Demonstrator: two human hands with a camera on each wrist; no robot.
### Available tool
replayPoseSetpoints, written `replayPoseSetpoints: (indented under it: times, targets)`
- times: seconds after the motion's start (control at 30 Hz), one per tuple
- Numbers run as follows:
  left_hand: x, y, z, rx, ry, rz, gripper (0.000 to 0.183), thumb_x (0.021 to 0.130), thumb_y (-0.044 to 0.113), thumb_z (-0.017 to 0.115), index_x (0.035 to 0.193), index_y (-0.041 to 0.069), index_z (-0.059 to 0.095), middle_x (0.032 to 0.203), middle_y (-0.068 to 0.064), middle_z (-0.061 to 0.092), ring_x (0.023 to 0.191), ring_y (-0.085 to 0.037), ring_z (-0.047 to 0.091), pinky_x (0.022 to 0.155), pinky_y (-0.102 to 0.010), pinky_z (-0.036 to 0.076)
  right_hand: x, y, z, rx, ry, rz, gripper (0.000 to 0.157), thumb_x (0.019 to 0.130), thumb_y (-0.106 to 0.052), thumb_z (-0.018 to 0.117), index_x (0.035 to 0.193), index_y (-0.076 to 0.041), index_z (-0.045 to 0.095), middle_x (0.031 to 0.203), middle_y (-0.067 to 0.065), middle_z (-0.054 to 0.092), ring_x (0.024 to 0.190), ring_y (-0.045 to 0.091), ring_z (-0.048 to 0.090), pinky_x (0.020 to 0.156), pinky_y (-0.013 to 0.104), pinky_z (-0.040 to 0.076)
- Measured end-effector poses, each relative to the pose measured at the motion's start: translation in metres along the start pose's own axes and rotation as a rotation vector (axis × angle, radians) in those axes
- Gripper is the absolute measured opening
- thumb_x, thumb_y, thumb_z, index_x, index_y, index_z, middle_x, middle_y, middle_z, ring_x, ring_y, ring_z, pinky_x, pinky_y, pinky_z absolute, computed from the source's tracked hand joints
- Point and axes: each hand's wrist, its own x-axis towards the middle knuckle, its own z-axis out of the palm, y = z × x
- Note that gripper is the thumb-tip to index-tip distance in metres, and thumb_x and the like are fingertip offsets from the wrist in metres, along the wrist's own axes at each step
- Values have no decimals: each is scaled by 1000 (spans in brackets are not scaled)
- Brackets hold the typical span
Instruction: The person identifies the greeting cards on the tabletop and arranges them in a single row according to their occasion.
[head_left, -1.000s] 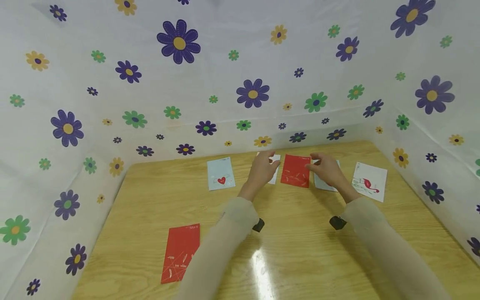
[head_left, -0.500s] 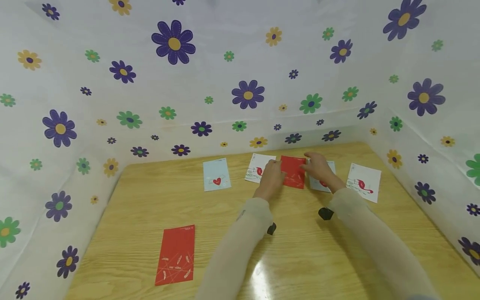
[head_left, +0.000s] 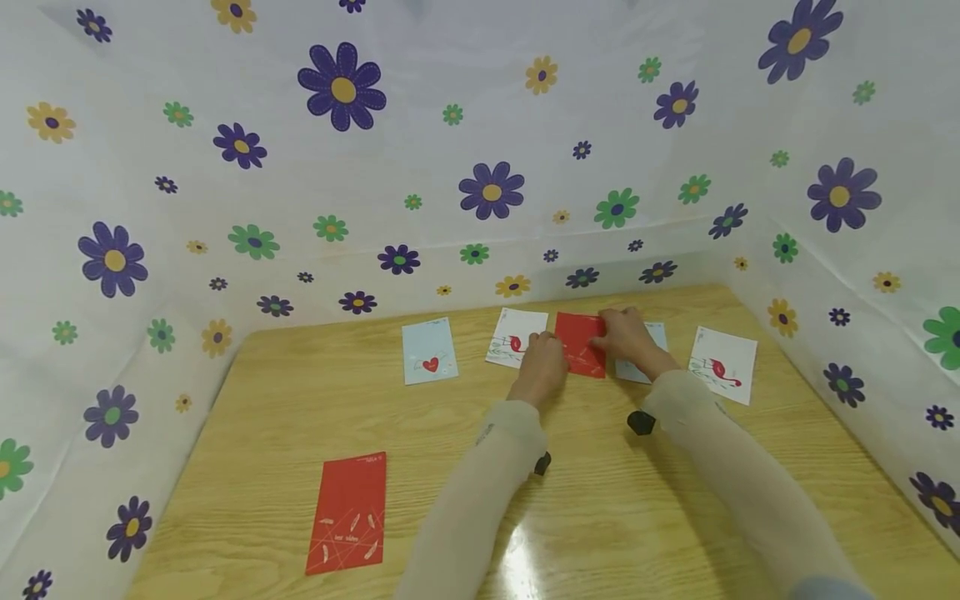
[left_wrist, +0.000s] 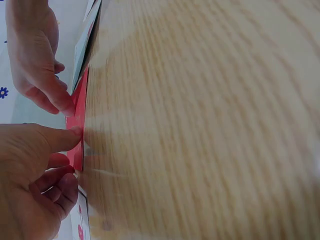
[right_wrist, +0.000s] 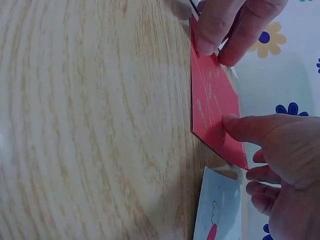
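Note:
A red card with white feather drawings lies at the back of the table between my two hands. My left hand pinches its left edge, the thumb on top and the other fingers curled at the side. On the right, my right hand grips the card's opposite edge, with its thumb laid on the red face. Just left of the red card lies a white flamingo card, partly behind my left hand. A pale blue card sits under my right hand, partly covered by it.
Farther left at the back lies a pale blue heart card. Another white flamingo card is at the right. A second, larger red card lies at the front left of the wooden table. Flower-printed cloth hangs behind.
My left hand has moved from over the left flamingo card, rightward and nearer, onto the red card's left edge. My right hand has shifted slightly farther onto the red card.

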Motion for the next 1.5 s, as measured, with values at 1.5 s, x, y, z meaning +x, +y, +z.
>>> replayPoseSetpoints:
  times: [1.5]
  targets:
    - [-8,0,-15,-229,121,-49,48,103,17,64,147,2,52,129,-15,65,118,-28,63,101,-36,52,-39,5,-24,620,151,-9,33,109,-15,52,133,6,62,117,27,66,102,42,60,86,36,54]
